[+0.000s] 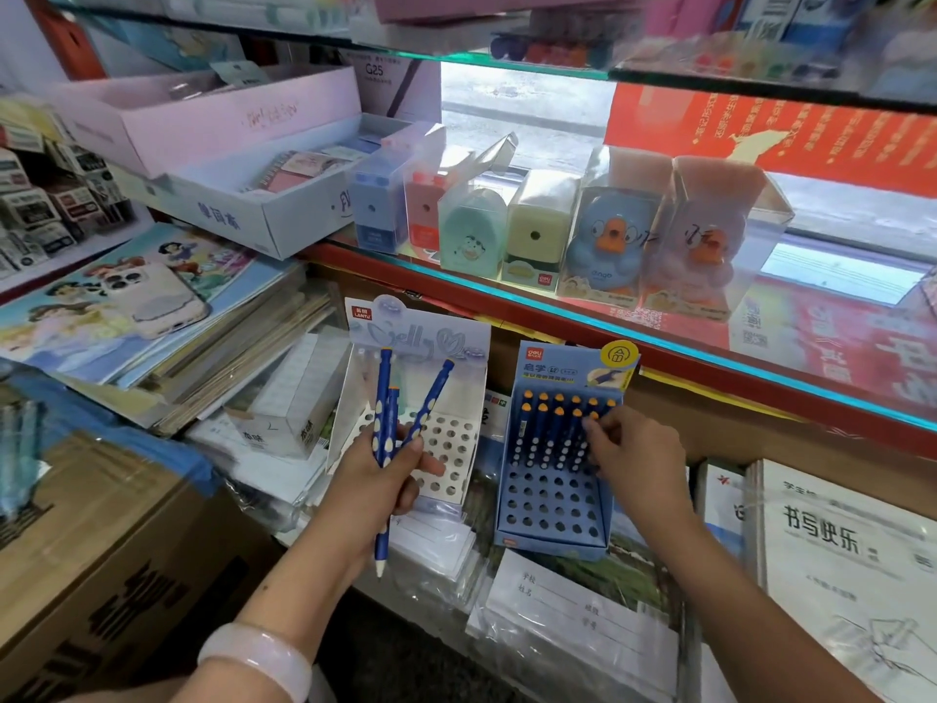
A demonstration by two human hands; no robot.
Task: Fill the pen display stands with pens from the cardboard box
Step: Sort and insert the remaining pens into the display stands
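**Shop shelves, blue stand partly filled**

Crowded stationery shelves surrounded us, and low among the stacked notebooks stood the blue stand [555,479], leaning back against the shelf edge. Its top two rows held blue pens with orange caps [557,423]; the rows of holes below them were bare. Our right hand [628,449] was at the right end of those filled rows, fingers curled at a pen there, apparently seating it, though the pen itself was mostly hidden by the fingers.

Just left, our left hand [385,479] gripped three loose pens [383,423], tips down and spread like a fan, in front of the white stand [446,449]. That stand looked to have no pens in any hole we could see.

At the far left sat the cardboard box [101,550], its opening not visible to us. Above, on the glass shelf [608,317], pencil sharpeners in clear packs [608,235] stood in a row.

We judged the job as early: roughly a third of the blue stand was done, the rest of it and the whole white stand remained.
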